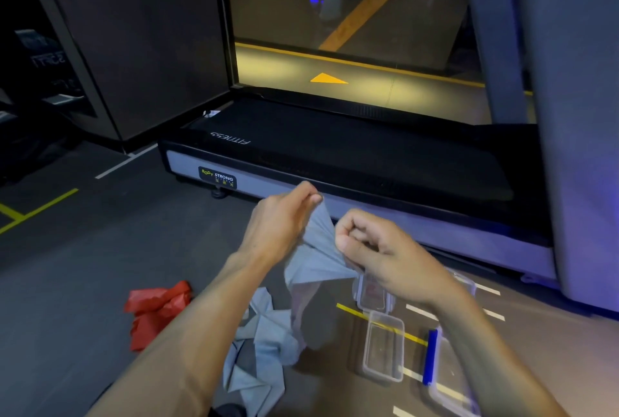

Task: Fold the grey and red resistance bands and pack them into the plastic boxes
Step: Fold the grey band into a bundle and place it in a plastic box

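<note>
Seen from the head camera, two bare hands are raised over a dark grey gym floor. The left hand pinches the upper edge of a long grey fabric resistance band, and the right hand, fingers curled, grips the same band just beside it. The rest of the band trails down into a loose heap on the floor. A crumpled red resistance band lies to the left. Clear plastic boxes sit open to the right, near a black treadmill.

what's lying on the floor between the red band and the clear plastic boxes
In the head view, the grey band's loose, crumpled length lies between the red band and the plastic boxes.
</note>
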`<state>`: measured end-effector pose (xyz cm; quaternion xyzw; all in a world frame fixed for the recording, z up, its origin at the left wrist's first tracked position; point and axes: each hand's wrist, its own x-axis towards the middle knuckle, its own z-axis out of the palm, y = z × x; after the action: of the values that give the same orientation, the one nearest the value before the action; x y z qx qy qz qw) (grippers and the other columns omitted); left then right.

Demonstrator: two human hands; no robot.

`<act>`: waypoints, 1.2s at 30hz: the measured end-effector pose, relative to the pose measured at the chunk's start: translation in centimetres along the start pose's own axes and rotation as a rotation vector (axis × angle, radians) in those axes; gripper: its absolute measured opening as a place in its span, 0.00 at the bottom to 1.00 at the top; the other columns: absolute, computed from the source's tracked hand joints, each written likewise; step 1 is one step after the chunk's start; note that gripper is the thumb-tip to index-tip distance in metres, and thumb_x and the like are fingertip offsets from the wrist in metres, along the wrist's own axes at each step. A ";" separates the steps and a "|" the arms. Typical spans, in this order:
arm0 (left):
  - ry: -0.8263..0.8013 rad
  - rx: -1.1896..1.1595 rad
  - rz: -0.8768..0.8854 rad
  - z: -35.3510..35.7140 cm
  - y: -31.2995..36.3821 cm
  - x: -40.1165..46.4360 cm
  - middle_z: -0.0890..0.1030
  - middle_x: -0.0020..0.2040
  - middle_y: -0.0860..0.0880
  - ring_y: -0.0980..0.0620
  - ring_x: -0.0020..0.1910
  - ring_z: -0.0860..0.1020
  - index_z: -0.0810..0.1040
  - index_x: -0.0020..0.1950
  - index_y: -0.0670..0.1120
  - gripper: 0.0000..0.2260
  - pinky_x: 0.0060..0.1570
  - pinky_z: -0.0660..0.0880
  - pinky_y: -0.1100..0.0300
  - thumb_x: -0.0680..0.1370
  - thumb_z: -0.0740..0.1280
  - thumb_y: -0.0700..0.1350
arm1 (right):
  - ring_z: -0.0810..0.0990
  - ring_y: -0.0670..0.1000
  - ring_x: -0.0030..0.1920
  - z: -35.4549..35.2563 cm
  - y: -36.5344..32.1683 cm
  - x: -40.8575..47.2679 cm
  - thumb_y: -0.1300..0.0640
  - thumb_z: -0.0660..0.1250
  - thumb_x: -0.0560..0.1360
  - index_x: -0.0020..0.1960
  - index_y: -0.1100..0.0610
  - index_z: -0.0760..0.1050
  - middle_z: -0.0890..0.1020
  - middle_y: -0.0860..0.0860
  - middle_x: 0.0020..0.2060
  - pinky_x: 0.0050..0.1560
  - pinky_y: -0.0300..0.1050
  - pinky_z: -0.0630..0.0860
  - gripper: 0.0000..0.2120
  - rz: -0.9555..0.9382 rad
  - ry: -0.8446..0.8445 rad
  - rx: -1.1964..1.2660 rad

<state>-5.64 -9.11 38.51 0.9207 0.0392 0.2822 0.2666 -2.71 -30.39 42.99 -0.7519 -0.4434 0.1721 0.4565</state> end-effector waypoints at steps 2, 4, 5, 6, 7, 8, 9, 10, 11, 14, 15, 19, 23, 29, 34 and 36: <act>-0.018 0.023 0.051 0.0 0.2 0.0 0.72 0.29 0.51 0.48 0.30 0.73 0.71 0.50 0.53 0.09 0.32 0.70 0.54 0.84 0.59 0.56 | 0.68 0.52 0.34 -1.4 0.0 -0.3 0.59 0.63 0.84 0.49 0.62 0.71 0.73 0.51 0.32 0.39 0.41 0.67 0.08 0.057 -0.131 0.149; -0.040 -0.013 0.065 0.4 0.3 -0.1 0.73 0.30 0.50 0.50 0.30 0.74 0.72 0.50 0.54 0.09 0.32 0.72 0.53 0.84 0.60 0.57 | 0.73 0.50 0.37 -2.5 0.1 -0.5 0.58 0.63 0.84 0.48 0.61 0.72 0.76 0.51 0.33 0.44 0.39 0.71 0.08 0.056 -0.174 0.234; -0.062 -0.062 0.059 0.6 0.3 -0.1 0.74 0.31 0.50 0.51 0.30 0.73 0.73 0.49 0.53 0.09 0.33 0.72 0.53 0.84 0.61 0.57 | 0.75 0.51 0.38 -2.7 0.2 -0.6 0.58 0.63 0.83 0.48 0.61 0.72 0.78 0.51 0.35 0.47 0.41 0.73 0.08 0.045 -0.165 0.260; -0.090 -0.137 0.044 0.7 0.2 0.0 0.74 0.31 0.51 0.53 0.30 0.72 0.74 0.48 0.53 0.09 0.33 0.72 0.52 0.84 0.62 0.56 | 0.77 0.54 0.40 -2.7 0.4 -0.6 0.58 0.64 0.83 0.48 0.61 0.73 0.80 0.53 0.37 0.49 0.46 0.76 0.08 0.029 -0.131 0.257; -0.119 -0.226 0.015 0.8 0.3 0.1 0.74 0.31 0.53 0.55 0.30 0.71 0.76 0.46 0.52 0.10 0.34 0.72 0.53 0.84 0.63 0.54 | 0.79 0.57 0.42 -2.5 0.5 -0.6 0.58 0.65 0.83 0.48 0.62 0.74 0.82 0.56 0.39 0.52 0.52 0.77 0.07 0.009 -0.076 0.223; -0.153 -0.312 -0.020 0.9 0.4 0.1 0.75 0.32 0.55 0.57 0.31 0.72 0.76 0.43 0.53 0.10 0.36 0.72 0.55 0.84 0.64 0.51 | 0.81 0.60 0.44 -2.2 0.7 -0.6 0.59 0.66 0.83 0.49 0.62 0.76 0.83 0.57 0.41 0.54 0.56 0.77 0.06 -0.017 -0.006 0.164; -0.185 -0.393 -0.058 0.9 0.7 0.0 0.77 0.32 0.57 0.59 0.32 0.73 0.77 0.42 0.53 0.11 0.38 0.72 0.56 0.84 0.65 0.49 | 0.81 0.60 0.46 -2.0 0.8 -0.5 0.60 0.67 0.82 0.49 0.61 0.77 0.83 0.58 0.43 0.55 0.58 0.77 0.05 -0.046 0.067 0.102; -0.213 -0.471 -0.097 0.9 1.1 0.0 0.78 0.33 0.58 0.59 0.34 0.74 0.78 0.40 0.54 0.12 0.40 0.73 0.57 0.84 0.66 0.47 | 0.81 0.59 0.47 -1.8 0.8 -0.4 0.61 0.68 0.81 0.49 0.60 0.78 0.83 0.57 0.44 0.54 0.58 0.78 0.03 -0.076 0.138 0.055; -0.233 -0.552 -0.133 0.9 1.5 -0.2 0.79 0.34 0.58 0.60 0.35 0.75 0.79 0.40 0.53 0.12 0.42 0.73 0.58 0.83 0.66 0.46 | 0.82 0.57 0.46 -1.8 0.8 -0.3 0.62 0.69 0.81 0.48 0.59 0.79 0.83 0.55 0.43 0.53 0.57 0.78 0.03 -0.099 0.204 0.028; -0.204 -0.722 -0.215 0.7 2.5 -0.3 0.79 0.37 0.59 0.61 0.40 0.76 0.82 0.40 0.50 0.12 0.48 0.72 0.61 0.82 0.67 0.42 | 0.82 0.51 0.46 -1.8 0.7 -0.1 0.62 0.70 0.79 0.48 0.57 0.80 0.82 0.49 0.43 0.50 0.47 0.78 0.02 -0.133 0.342 -0.001; -0.179 -0.767 -0.230 0.4 2.7 -0.2 0.80 0.38 0.59 0.60 0.41 0.77 0.83 0.40 0.49 0.12 0.50 0.73 0.61 0.82 0.68 0.41 | 0.81 0.51 0.47 -1.7 0.6 -0.1 0.61 0.71 0.79 0.48 0.56 0.80 0.82 0.48 0.43 0.50 0.45 0.78 0.02 -0.137 0.368 -0.009; -0.164 -0.876 -0.202 -0.7 3.6 -0.3 0.79 0.35 0.53 0.56 0.38 0.75 0.84 0.42 0.44 0.10 0.44 0.75 0.59 0.82 0.68 0.41 | 0.79 0.51 0.48 -1.4 0.6 0.1 0.58 0.72 0.78 0.47 0.53 0.80 0.81 0.45 0.43 0.51 0.46 0.76 0.02 -0.156 0.437 -0.117; -0.158 -0.880 -0.180 -0.9 4.5 -0.5 0.83 0.37 0.52 0.56 0.39 0.79 0.86 0.44 0.49 0.09 0.41 0.78 0.58 0.80 0.69 0.40 | 0.76 0.49 0.52 -1.1 0.2 0.6 0.54 0.72 0.77 0.46 0.51 0.80 0.79 0.42 0.42 0.52 0.42 0.73 0.02 -0.177 0.522 -0.187; -0.142 -0.921 -0.148 -1.3 5.2 -0.5 0.86 0.41 0.41 0.51 0.40 0.80 0.86 0.47 0.43 0.05 0.41 0.78 0.57 0.78 0.70 0.42 | 0.75 0.48 0.53 -0.9 -0.4 1.0 0.60 0.73 0.77 0.44 0.52 0.79 0.80 0.43 0.41 0.53 0.36 0.70 0.05 -0.140 0.587 -0.097; -0.220 -0.892 -0.069 -2.0 5.7 -0.4 0.81 0.36 0.57 0.60 0.37 0.77 0.84 0.45 0.46 0.08 0.40 0.76 0.63 0.81 0.66 0.42 | 0.75 0.48 0.54 -0.5 -0.6 1.3 0.57 0.72 0.78 0.44 0.50 0.79 0.80 0.41 0.42 0.53 0.38 0.70 0.05 -0.115 0.623 -0.090; -0.231 -0.895 -0.069 -2.1 5.8 -0.4 0.82 0.37 0.58 0.61 0.39 0.78 0.84 0.46 0.48 0.09 0.41 0.76 0.63 0.82 0.65 0.42 | 0.75 0.48 0.54 -0.4 -0.7 1.4 0.57 0.72 0.78 0.44 0.50 0.79 0.80 0.40 0.42 0.53 0.37 0.70 0.05 -0.110 0.635 -0.084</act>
<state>-7.57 -13.17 42.77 0.7388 -0.0859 0.1578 0.6495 -2.00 -29.31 44.02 -0.7610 -0.3256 -0.1146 0.5494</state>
